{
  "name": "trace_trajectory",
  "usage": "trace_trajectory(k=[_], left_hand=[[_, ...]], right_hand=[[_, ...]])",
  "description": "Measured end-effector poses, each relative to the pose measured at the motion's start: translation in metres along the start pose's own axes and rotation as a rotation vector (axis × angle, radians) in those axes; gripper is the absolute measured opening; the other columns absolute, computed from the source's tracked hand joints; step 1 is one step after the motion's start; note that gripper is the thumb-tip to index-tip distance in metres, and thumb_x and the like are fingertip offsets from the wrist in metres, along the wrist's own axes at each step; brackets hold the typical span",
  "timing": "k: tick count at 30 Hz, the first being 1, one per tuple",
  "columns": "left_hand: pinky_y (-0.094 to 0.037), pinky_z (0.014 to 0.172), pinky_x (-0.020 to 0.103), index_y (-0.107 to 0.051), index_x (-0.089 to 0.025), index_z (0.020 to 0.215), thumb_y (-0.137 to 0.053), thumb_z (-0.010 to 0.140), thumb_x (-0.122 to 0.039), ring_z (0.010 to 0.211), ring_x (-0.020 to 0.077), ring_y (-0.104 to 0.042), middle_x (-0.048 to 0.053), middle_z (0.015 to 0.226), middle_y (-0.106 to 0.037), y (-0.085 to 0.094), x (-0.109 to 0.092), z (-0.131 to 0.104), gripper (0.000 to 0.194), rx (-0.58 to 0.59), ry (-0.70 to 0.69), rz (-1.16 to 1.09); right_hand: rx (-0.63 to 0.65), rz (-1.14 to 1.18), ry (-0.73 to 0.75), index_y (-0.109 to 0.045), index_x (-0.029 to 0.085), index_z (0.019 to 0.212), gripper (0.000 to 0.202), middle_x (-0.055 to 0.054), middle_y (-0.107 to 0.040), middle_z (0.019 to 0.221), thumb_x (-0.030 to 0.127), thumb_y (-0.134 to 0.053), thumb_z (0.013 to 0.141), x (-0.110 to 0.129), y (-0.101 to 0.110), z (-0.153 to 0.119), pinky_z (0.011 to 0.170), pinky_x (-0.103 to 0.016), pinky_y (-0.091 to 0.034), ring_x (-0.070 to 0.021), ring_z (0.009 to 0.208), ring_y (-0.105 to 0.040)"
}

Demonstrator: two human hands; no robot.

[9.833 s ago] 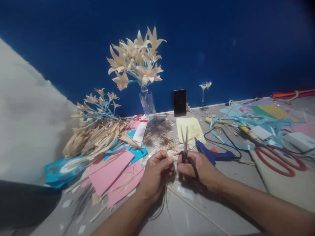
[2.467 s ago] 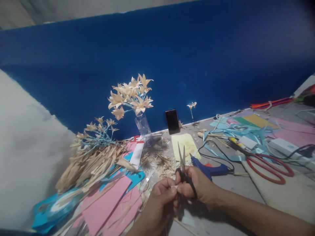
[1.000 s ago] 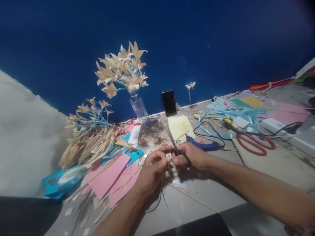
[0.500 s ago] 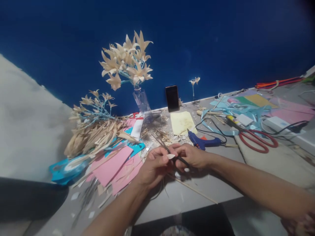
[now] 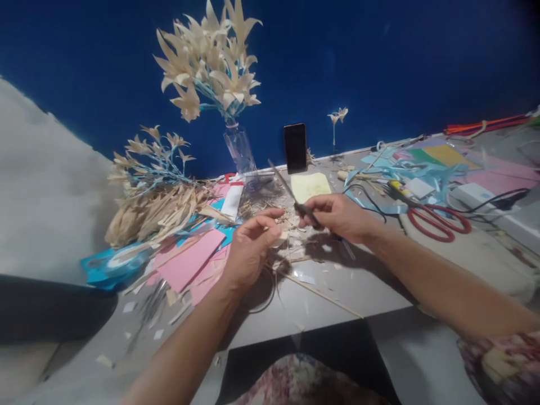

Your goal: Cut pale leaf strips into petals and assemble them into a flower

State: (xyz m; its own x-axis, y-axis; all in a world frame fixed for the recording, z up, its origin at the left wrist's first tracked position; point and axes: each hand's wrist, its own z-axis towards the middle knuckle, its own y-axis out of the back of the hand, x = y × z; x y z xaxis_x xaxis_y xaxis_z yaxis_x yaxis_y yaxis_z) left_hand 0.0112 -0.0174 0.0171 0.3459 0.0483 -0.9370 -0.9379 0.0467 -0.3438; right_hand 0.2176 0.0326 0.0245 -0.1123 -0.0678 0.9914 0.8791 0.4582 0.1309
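R grip (image 5: pixel 343 216) has blk scissors (image 5: pixel 296 205), L grip (image 5: pixel 248 247) at pale pc (image 5: pixel 282 238).

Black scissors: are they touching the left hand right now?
Apart. The head view shows a gap between the left hand's fingertips and the black scissors, which are held in the right hand.

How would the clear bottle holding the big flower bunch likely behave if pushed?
The clear bottle would probably tip easily, since the flower bunch spreads wide above its narrow body. It is likely light for its size, as it looks like thin, see-through plastic. The bunch may sway on its slender blue stems.
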Motion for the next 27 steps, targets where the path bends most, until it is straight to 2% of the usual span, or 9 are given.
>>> trace_trajectory(k=[3,6,8,11,15,19,23,24,27], left_hand=[[-0.048,0.074,0.028,-0.069,-0.022,0.067,-0.084,0.065,-0.021,0.078,0.0144,-0.059,-0.001,0.08,-0.066,0.008,-0.018,0.005,0.015,-0.168,-0.05,0.023],[-0.045,0.069,0.029,-0.069,-0.023,0.068,-0.082,0.069,-0.022,0.069,0.0141,-0.055,-0.002,0.068,-0.062,0.016,-0.038,0.002,0.013,-0.135,-0.036,0.041],[-0.044,0.066,0.029,-0.069,-0.023,0.069,-0.08,0.073,-0.025,0.066,0.0144,-0.052,-0.001,0.065,-0.061,0.022,-0.046,-0.004,0.011,-0.06,-0.025,0.086],[-0.041,0.06,0.028,-0.07,-0.022,0.072,-0.08,0.074,-0.03,0.061,0.0143,-0.051,0.0,0.062,-0.06,0.032,-0.047,-0.018,0.013,0.002,0.027,0.125],[-0.042,0.059,0.025,-0.067,-0.02,0.072,-0.08,0.074,-0.034,0.059,0.0125,-0.052,-0.001,0.061,-0.06,0.048,-0.037,-0.036,0.02,-0.054,0.15,0.108],[-0.042,0.059,0.022,-0.065,-0.017,0.071,-0.082,0.07,-0.035,0.059,0.011,-0.052,-0.001,0.061,-0.06,0.063,-0.028,-0.053,0.025,-0.134,0.233,0.111],[-0.042,0.061,0.022,-0.064,-0.018,0.071,-0.083,0.07,-0.035,0.061,0.0117,-0.053,-0.002,0.06,-0.059,0.071,-0.028,-0.061,0.026,-0.172,0.302,0.097],[-0.043,0.062,0.023,-0.064,-0.018,0.071,-0.084,0.069,-0.036,0.061,0.0119,-0.053,-0.002,0.06,-0.06,0.073,-0.03,-0.061,0.027,-0.175,0.323,0.085],[-0.043,0.062,0.024,-0.064,-0.02,0.069,-0.086,0.064,-0.04,0.06,0.0123,-0.051,-0.002,0.059,-0.059,0.076,-0.033,-0.059,0.03,-0.175,0.356,0.066]], right_hand=[[-0.092,-0.41,0.056,-0.075,0.016,0.09,0.02,-0.003,-0.073,0.078,0.033,-0.068,0.081,0.03,0.021,-0.006,0.06,-0.026,-0.042,-0.0147,0.067,-0.062],[-0.015,-0.729,0.065,-0.075,0.018,0.087,0.019,-0.002,-0.072,0.074,0.033,-0.062,0.087,0.042,0.025,-0.025,0.058,-0.026,-0.038,-0.0141,0.061,-0.06],[0.078,-0.848,0.0,-0.073,0.02,0.09,0.019,-0.002,-0.072,0.075,0.034,-0.061,0.09,0.035,0.02,-0.042,0.057,-0.026,-0.037,-0.0149,0.061,-0.06],[0.033,-1.001,-0.031,-0.068,0.018,0.102,0.019,-0.005,-0.074,0.086,0.029,-0.067,0.086,0.008,0.01,-0.065,0.062,-0.027,-0.04,-0.0208,0.076,-0.066],[0.065,-1.098,-0.036,-0.069,0.019,0.092,0.013,-0.005,-0.073,0.084,0.028,-0.059,0.093,-0.026,-0.002,-0.082,0.067,-0.029,-0.041,-0.0226,0.08,-0.067],[0.019,-1.235,-0.033,-0.069,0.017,0.09,0.019,-0.008,-0.072,0.087,0.024,-0.053,0.097,-0.04,-0.016,-0.085,0.068,-0.03,-0.042,-0.0239,0.082,-0.068],[0.014,-1.181,0.003,-0.071,0.017,0.08,0.024,-0.009,-0.072,0.081,0.024,-0.054,0.096,-0.013,-0.018,-0.081,0.064,-0.031,-0.042,-0.0225,0.073,-0.067],[-0.015,-1.096,0.047,-0.071,0.018,0.079,0.024,-0.009,-0.072,0.079,0.027,-0.056,0.095,0.001,-0.017,-0.08,0.064,-0.032,-0.043,-0.0224,0.072,-0.066],[-0.242,-0.654,0.193,-0.074,0.025,0.086,0.024,-0.007,-0.072,0.081,0.044,-0.061,0.092,0.045,-0.013,-0.083,0.063,-0.034,-0.046,-0.0215,0.071,-0.065]])
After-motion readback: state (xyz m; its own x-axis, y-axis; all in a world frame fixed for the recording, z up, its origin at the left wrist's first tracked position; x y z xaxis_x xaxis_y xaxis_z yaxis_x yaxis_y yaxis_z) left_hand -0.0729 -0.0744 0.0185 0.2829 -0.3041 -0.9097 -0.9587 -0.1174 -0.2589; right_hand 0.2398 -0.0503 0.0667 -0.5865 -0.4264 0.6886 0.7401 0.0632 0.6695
